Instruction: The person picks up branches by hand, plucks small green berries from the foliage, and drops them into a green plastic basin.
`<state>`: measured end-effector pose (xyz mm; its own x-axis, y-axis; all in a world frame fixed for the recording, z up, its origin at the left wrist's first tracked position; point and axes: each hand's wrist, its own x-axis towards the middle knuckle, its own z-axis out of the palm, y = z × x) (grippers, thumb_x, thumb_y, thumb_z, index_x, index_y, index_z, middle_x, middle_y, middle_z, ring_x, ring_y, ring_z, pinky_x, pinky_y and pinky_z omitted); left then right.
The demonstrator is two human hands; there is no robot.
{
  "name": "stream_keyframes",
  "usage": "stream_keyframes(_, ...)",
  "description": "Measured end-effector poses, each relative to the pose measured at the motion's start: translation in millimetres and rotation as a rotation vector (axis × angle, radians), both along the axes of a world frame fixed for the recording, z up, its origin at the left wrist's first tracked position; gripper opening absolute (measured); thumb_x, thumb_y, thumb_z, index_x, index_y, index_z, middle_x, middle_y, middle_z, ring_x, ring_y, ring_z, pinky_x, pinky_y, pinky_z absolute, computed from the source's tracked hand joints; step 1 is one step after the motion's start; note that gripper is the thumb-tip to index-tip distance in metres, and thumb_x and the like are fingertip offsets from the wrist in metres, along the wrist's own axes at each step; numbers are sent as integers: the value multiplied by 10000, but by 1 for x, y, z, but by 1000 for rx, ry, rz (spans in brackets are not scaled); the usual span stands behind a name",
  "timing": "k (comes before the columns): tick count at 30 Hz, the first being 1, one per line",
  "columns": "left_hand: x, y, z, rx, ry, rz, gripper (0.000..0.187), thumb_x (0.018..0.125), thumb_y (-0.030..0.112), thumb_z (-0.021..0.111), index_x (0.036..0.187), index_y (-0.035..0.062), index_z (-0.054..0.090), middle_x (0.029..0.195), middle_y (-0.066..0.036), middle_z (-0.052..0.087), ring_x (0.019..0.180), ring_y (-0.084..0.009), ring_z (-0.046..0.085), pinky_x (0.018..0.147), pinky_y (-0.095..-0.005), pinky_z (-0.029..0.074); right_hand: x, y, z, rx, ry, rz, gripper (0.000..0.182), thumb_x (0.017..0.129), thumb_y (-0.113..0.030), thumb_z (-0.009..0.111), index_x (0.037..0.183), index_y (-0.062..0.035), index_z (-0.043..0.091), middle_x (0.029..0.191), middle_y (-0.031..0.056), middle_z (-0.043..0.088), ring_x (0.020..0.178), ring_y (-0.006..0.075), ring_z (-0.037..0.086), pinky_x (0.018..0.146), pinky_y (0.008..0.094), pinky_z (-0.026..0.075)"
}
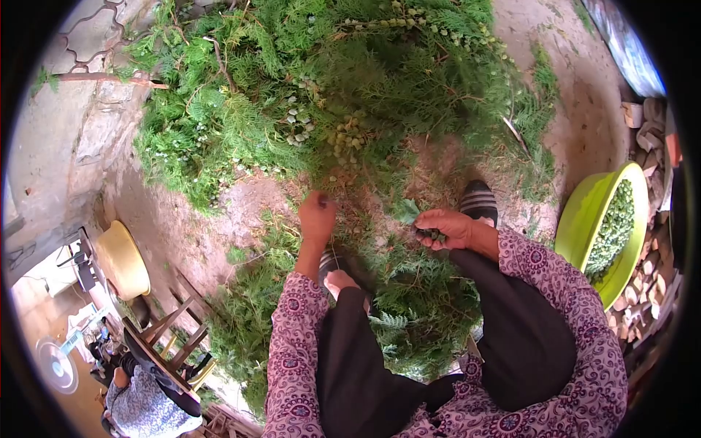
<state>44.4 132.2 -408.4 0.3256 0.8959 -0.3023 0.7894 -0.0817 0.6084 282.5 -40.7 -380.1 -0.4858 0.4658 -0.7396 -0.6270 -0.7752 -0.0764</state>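
My right hand point(454, 227) is closed around a small bunch of green cones point(431, 234), with a bit of green sprig point(406, 212) at its fingertips. To its left, my left hand point(318, 217) has its fingers curled in; what they hold, if anything, is hidden. A large heap of cut conifer branches point(270, 95) spreads over the ground in front of both hands, with pale green cones point(298, 120) on some of the twigs. More conifer branches point(423, 314) lie between my legs, below the hands.
A yellow-green basin point(577, 226) full of small green cones point(612, 237) stands tilted in view at right, beside stacked firewood point(646, 288). At left are a yellow tub point(120, 259), a wooden chair point(171, 328), a fan point(56, 365) and another person point(150, 405).
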Motion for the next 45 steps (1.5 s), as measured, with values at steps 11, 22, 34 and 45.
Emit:
stream_keyframes(11, 30, 19, -2, 243, 172, -228, 241, 681, 95, 566, 919, 60, 584, 713, -166, 574, 675, -279, 577, 620, -334, 463, -2, 1, 1, 6, -31, 27, 117, 813, -175, 564, 861, -70, 543, 744, 53, 559, 573, 108, 507, 425, 219, 370)
stream_keyframes(22, -2, 8, 6, -382, -345, 280, 83, 741, 35, 563, 796, -14, 523, 652, -59, 559, 476, -110, 527, 449, -231, 441, -1, -1, 0, 38, -22, 23, 111, 817, -180, 560, 849, -73, 551, 741, 50, 566, 571, 106, 505, 422, 219, 361)
stream_keyframes(34, 33, 4, -5, 112, -278, -166, 200, 669, 45, 588, 868, 27, 599, 671, -95, 574, 604, -186, 564, 536, -288, 449, -3, 3, 5, 32, -73, 57, 121, 816, -194, 563, 856, -80, 555, 741, 38, 558, 579, 105, 505, 436, 223, 366)
stream_keyframes(45, 47, -1, -1, 144, 8, -178, 199, 649, 99, 632, 843, 59, 611, 791, -161, 553, 716, -314, 553, 644, -374, 451, 2, 2, 1, 21, -27, 7, 129, 820, -183, 557, 858, -60, 547, 729, 50, 554, 574, 110, 506, 421, 220, 371)
